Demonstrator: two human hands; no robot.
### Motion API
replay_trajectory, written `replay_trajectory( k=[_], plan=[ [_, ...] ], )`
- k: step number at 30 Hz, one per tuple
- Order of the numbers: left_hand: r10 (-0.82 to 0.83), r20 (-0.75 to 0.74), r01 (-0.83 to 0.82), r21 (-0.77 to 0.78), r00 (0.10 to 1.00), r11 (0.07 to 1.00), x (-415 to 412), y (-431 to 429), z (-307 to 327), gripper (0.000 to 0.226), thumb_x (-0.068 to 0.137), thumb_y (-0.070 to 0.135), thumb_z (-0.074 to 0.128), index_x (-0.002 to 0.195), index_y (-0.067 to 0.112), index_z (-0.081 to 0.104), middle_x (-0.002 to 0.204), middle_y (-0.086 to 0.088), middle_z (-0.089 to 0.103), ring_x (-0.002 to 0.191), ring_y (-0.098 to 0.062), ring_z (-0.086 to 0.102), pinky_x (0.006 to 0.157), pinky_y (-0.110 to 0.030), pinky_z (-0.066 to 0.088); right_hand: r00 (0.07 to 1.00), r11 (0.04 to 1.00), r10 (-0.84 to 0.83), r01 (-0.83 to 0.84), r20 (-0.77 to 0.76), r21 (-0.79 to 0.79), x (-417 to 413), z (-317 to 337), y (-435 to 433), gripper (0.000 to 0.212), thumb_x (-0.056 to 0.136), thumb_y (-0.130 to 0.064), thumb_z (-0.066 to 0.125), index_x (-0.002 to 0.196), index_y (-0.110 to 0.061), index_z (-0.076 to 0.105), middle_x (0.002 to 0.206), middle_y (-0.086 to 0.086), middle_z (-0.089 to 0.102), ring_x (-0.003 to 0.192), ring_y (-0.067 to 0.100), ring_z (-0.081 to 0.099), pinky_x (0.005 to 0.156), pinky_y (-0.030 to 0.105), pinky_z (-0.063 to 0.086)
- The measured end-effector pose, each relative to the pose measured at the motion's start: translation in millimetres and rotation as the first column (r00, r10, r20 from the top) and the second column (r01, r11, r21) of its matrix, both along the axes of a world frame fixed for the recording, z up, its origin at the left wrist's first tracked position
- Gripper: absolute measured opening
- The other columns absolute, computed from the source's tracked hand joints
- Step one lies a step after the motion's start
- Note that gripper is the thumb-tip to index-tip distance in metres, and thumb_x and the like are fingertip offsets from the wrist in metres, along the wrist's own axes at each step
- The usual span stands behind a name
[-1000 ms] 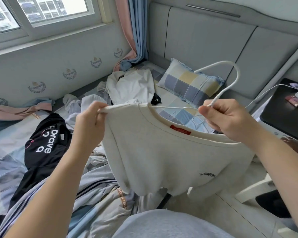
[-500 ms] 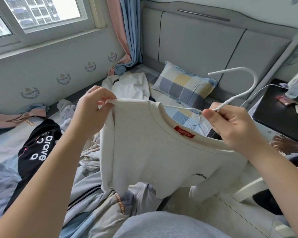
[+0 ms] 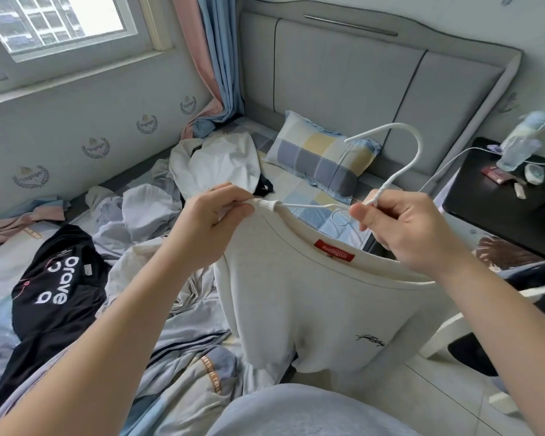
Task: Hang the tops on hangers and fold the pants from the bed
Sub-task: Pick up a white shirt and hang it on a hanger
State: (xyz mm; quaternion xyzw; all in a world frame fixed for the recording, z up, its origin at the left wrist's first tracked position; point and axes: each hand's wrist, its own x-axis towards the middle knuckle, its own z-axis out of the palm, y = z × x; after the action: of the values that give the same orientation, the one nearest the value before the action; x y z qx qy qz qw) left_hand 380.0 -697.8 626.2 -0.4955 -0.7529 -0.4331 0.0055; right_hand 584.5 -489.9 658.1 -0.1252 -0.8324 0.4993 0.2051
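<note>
The left hand (image 3: 214, 221) is pinching the shoulder of the cream sweatshirt (image 3: 312, 303) onto the left end of the white hanger (image 3: 390, 183), while the right hand (image 3: 403, 231) is gripping its neck, the bar lying crosswise between them above the bed (image 3: 299, 190).

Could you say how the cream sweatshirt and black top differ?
The cream sweatshirt is held up on a white hanger; the black top lies crumpled on the bed. The cream sweatshirt carries a small dark mark; the black top has large white lettering. Both are tops.
</note>
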Motion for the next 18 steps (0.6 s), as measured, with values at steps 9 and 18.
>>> replay_trajectory(
  k=[9, 18],
  plan=[
    [0.227, 0.001, -0.226, 0.112, 0.974, 0.968, -13, -9, -2, 0.007, 0.097, 0.003, 0.058, 0.095, 0.007, 0.064, 0.084, 0.013, 0.059, 0.079, 0.011, 0.051, 0.071, -0.005, 0.036, 0.891, 1.0, 0.019, -0.025, 0.454, 0.006, 32, -48, 66, 0.032, 0.08, -0.028, 0.079, 0.109, -0.033, 0.067, 0.105, -0.013, 0.073, 0.101, -0.003, 0.064, 0.097, 0.029, 0.049],
    [0.198, -0.042, -0.195, 0.067, 0.979, 0.978, -33, -37, -9, 0.013, 0.097, 0.009, 0.057, 0.101, 0.019, 0.066, 0.091, 0.008, 0.061, 0.084, 0.003, 0.052, 0.077, -0.01, 0.038, 0.854, 0.996, -0.09, 0.092, 0.512, 0.023, 46, -83, 100, 0.012, 0.082, -0.016, 0.078, 0.089, -0.007, 0.073, 0.084, 0.01, 0.075, 0.079, 0.016, 0.067, 0.082, 0.041, 0.056]
  ],
)
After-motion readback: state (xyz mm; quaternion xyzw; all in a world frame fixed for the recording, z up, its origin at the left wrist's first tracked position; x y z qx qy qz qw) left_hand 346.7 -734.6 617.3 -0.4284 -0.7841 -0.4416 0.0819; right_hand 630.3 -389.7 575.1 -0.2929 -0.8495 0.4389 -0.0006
